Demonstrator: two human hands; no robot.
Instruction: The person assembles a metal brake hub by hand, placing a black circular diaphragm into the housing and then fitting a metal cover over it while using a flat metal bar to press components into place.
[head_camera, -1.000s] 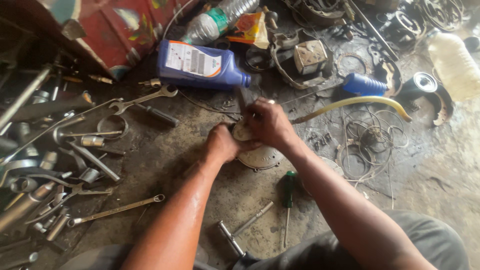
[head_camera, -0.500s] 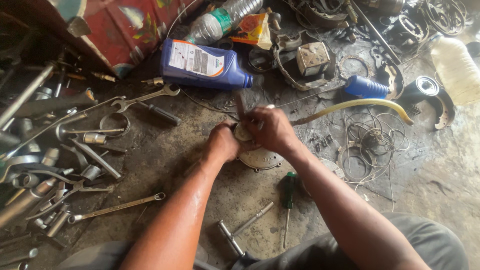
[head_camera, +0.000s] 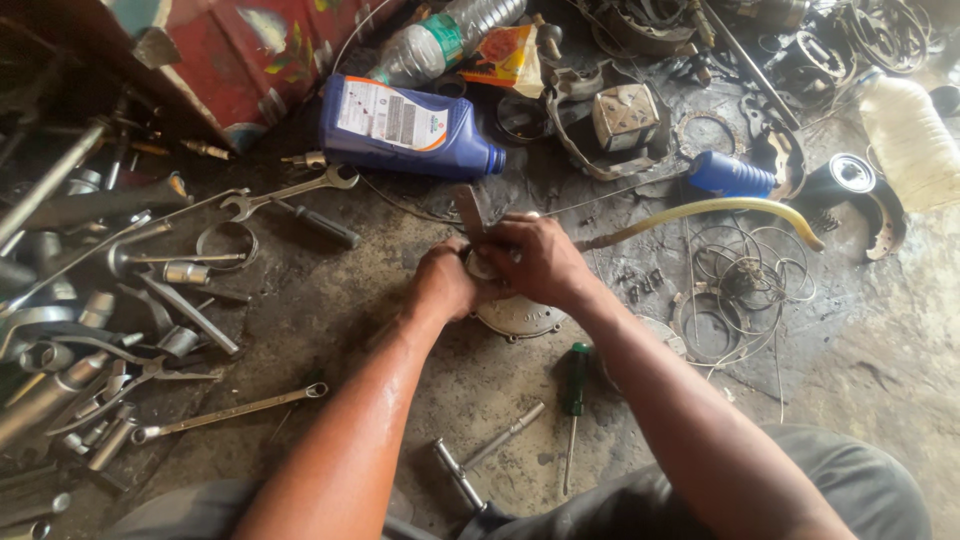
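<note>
1. My left hand (head_camera: 445, 283) is closed around the left edge of a round metal cover (head_camera: 515, 315) that lies flat on the oily floor (head_camera: 400, 370).
2. My right hand (head_camera: 535, 258) is clenched around a flat metal tool (head_camera: 470, 212), whose dark blade stands up just above my knuckles. The hand rests over the top of the cover.
3. Both hands touch each other above the cover; only the lower rim of the cover shows beneath them.
4. A blue oil bottle (head_camera: 410, 128) lies on its side on the floor, just beyond the hands.
5. A yellow hose (head_camera: 720, 210) curves across the floor to the right of my right hand.
6. A green-handled screwdriver (head_camera: 574, 385) lies near the cover, toward me.
7. An open-end wrench (head_camera: 290, 193) lies to the left of the bottle; a long wrench (head_camera: 230, 412) lies beside my left forearm.
8. A pile of sockets and spanners (head_camera: 90, 340) fills the far left.
</note>
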